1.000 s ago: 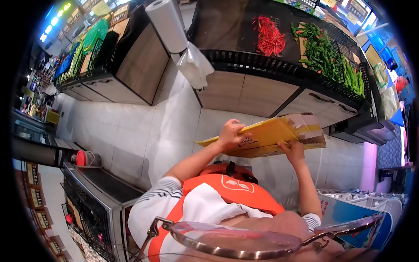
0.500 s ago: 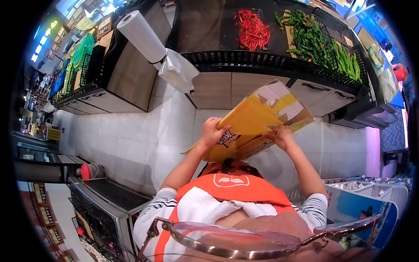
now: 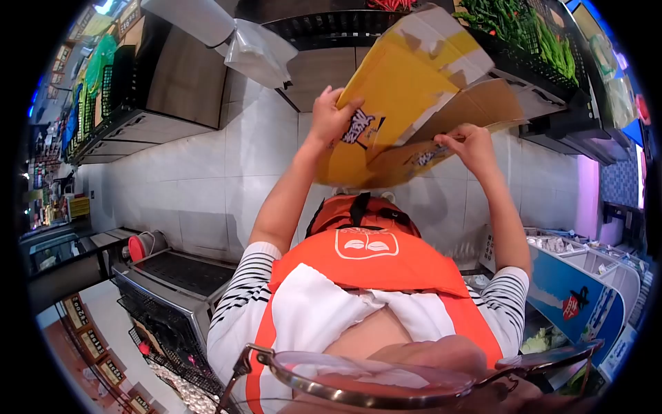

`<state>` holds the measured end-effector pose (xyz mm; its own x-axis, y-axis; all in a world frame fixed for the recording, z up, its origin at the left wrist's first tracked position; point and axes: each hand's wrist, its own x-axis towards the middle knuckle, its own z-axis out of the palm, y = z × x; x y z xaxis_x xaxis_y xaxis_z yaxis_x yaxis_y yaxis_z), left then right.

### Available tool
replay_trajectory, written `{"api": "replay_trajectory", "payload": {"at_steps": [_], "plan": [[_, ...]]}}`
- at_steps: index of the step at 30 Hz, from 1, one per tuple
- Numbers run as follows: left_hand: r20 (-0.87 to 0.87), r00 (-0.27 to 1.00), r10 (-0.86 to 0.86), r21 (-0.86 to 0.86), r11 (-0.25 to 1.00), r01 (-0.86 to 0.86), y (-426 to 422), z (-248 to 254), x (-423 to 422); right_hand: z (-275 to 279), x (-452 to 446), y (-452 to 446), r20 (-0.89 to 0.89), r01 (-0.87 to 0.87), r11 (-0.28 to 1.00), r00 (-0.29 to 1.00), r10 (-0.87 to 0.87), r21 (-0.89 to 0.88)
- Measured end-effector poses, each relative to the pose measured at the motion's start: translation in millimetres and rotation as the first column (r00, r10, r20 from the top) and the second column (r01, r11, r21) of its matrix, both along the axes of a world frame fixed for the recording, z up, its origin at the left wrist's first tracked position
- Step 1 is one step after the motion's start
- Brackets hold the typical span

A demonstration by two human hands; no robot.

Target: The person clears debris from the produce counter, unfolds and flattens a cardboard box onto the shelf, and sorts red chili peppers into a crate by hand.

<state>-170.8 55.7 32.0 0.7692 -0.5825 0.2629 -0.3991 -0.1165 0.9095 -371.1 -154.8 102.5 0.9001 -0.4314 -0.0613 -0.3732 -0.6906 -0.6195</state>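
A yellow cardboard box (image 3: 396, 90) with dark printed lettering is held up in front of me, partly flattened and parted along its right side, where bare brown cardboard shows. Torn pale patches mark its upper end. My left hand (image 3: 332, 119) grips the left edge, thumb on the printed face and fingers behind. On the right, my right hand (image 3: 470, 146) pinches the edge of the other panel between thumb and fingers. An orange apron (image 3: 369, 259) covers my chest below the box.
Ahead stands a produce counter with red chillies (image 3: 392, 4) and green peppers (image 3: 552, 48) in black crates. A plastic bag roll (image 3: 196, 21) sits at its left end. A red-lidded bucket (image 3: 146, 245) is at left, a blue-sided display case (image 3: 572, 290) at right. Grey tiles (image 3: 207, 186) cover the floor.
The box has been raised away from my body and its panels spread wider apart. My right hand has moved up and right with its panel; my left has risen with the box.
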Motion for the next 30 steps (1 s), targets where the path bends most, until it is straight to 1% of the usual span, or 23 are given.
{"api": "replay_trajectory", "payload": {"at_steps": [2, 4, 7, 9, 11, 12, 14, 17, 22, 23, 25, 26, 27, 28, 29, 30], "plan": [[0.014, 1.0, -0.01, -0.015, 1.0, 0.01, -4.4, 7.3, 5.5, 2.9, -2.3, -3.0, 0.033, 0.0, 1.0, 0.999, 0.0, -0.007], [0.037, 0.999, -0.01, -0.028, 1.0, 0.012, -8.6, 6.2, 17.3, 10.9, -4.7, -2.9, 0.078, 0.0, 0.998, 0.997, 0.005, -0.065], [-0.084, 0.996, 0.002, -0.065, 0.998, -0.008, -7.3, 9.5, 20.7, 18.7, -9.9, -0.9, 0.119, -0.018, 0.994, 0.992, 0.031, -0.111], [-0.226, 0.974, -0.011, -0.122, 0.992, -0.017, -7.2, 2.7, 23.8, 23.4, -15.7, -2.1, 0.153, -0.038, 0.989, 0.986, 0.06, -0.141], [-0.315, 0.949, 0.034, -0.195, 0.976, -0.099, -10.2, -0.9, 24.2, 27.7, -21.2, -2.7, 0.197, -0.061, 0.982, 0.976, 0.097, -0.179], [-0.32, 0.947, 0.025, -0.198, 0.976, -0.093, -10.0, 0.6, 24.8, 29.6, -24.7, -3.7, 0.214, -0.065, 0.978, 0.971, 0.107, -0.196], [-0.331, 0.944, 0.009, -0.206, 0.975, -0.082, -5.9, 7.6, 30.0, 34.7, -29.4, -3.7, 0.247, -0.071, 0.97, 0.96, 0.129, -0.231], [-0.432, 0.902, 0.011, -0.248, 0.96, -0.13, -2.3, 44.5, 20.5, 54.1, -36.1, -2.1, 0.293, -0.069, 0.956, 0.943, 0.155, -0.284], [-0.372, 0.927, -0.051, -0.377, 0.921, -0.1, -0.7, 55.5, 30.6, 81.0, -49.3, 7.7, 0.362, -0.056, 0.904, 0.904, 0.226, -0.424], [-0.369, 0.929, -0.04, -0.351, 0.931, -0.1, -0.3, 59.3, 29.0, 83.1, -48.7, 10.1, 0.373, -0.049, 0.888, 0.896, 0.241, -0.457], [-0.361, 0.932, -0.022, -0.304, 0.948, -0.096, 2.6, 68.3, 28.5, 84.8, -38.0, 15.0, 0.339, -0.039, 0.919, 0.923, 0.184, -0.392], [-0.186, 0.982, 0.014, -0.27, 0.961, -0.065, 0.3, 71.3, 25.9, 83.6, -32.2, 13.4, 0.322, -0.028, 0.932, 0.934, 0.153, -0.36], [-0.001, 0.999, 0.04, -0.232, 0.972, -0.039, -2.7, 74.1, 20.0, 76.7, -26.8, 9.8, 0.258, -0.002, 0.918, 0.96, 0.113, -0.396], [0.18, 0.982, 0.06, -0.189, 0.982, -0.026, -4.1, 76.6, 13.2, 64.8, -19.6, 5.0, 0.189, 0.017, 0.902, 0.979, 0.072, -0.432], [0.259, 0.964, 0.057, -0.131, 0.991, -0.024, -5.0, 80.5, 3.6, 54.7, -15.8, 2.4, 0.119, 0.029, 0.884, 0.992, 0.03, -0.467], [0.34, 0.939, 0.052, -0.072, 0.997, -0.029, -9.1, 84.9, -5.7, 47.2, -12.8, -0.5, 0.055, 0.014, 0.834, 0.998, 0.02, -0.552]]}}
